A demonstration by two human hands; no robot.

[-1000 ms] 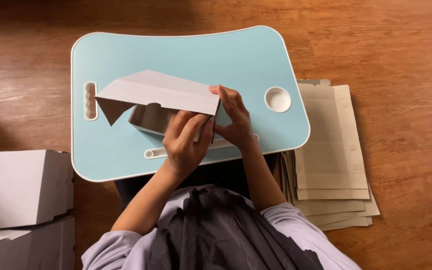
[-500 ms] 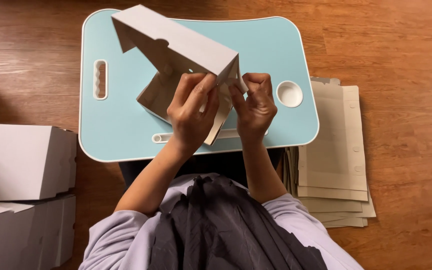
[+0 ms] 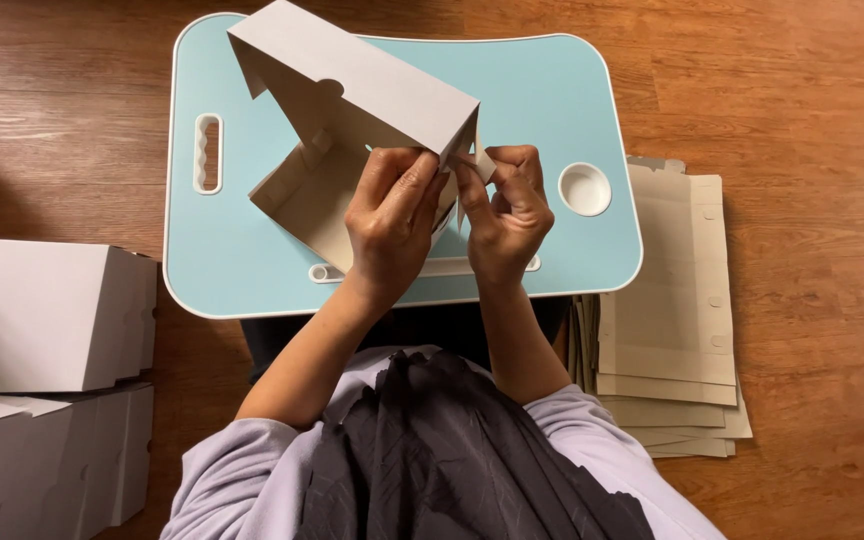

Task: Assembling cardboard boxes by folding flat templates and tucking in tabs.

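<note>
A half-folded white cardboard box [image 3: 352,90] is held up over the light blue lap tray [image 3: 552,100]. Its long top panel slants from upper left to the right, and its brown inside faces me. My left hand [image 3: 392,220] grips the box's near right corner from the front. My right hand [image 3: 507,210] pinches a small flap at that same corner, fingers curled around it. Both hands touch each other's side at the corner.
The tray has a handle slot [image 3: 208,153] at its left and a round cup recess [image 3: 585,188] at its right. Flat unfolded box blanks [image 3: 672,310] are stacked on the wooden floor at right. Folded white boxes [image 3: 52,315] stand at the left.
The box has been lifted and turned from lying low on the tray to standing open. Both hands have shifted to its near right corner, and the right hand now pinches a flap.
</note>
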